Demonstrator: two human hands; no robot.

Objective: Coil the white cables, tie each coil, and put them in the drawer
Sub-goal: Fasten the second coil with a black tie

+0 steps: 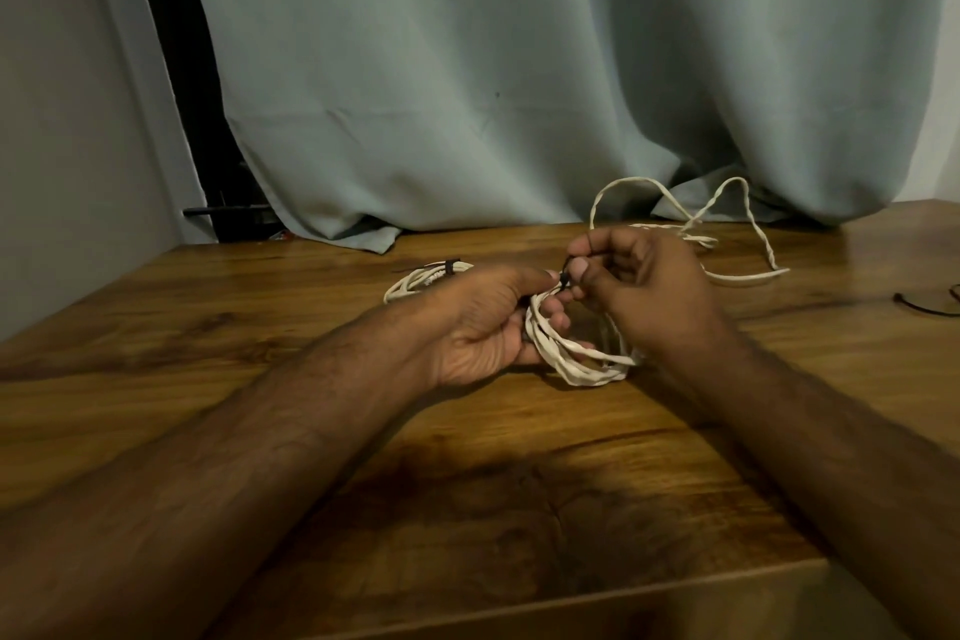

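My left hand (488, 322) grips a coil of white cable (582, 359) just above the wooden table (260, 327), fingers curled through its loops. My right hand (644, 286) pinches a thin black tie (565, 280) at the top of that coil, thumb and forefinger closed on it. Behind my left hand lies another white coil (415, 282) bound with a black tie (448, 267). A loose, uncoiled white cable (727, 234) sprawls at the back right of the table. No drawer is in view.
A grey-green curtain (519, 68) hangs along the table's far edge. Thin black ties (930, 303) lie at the right edge of the table. A wall stands to the left, with a dark gap beside the curtain.
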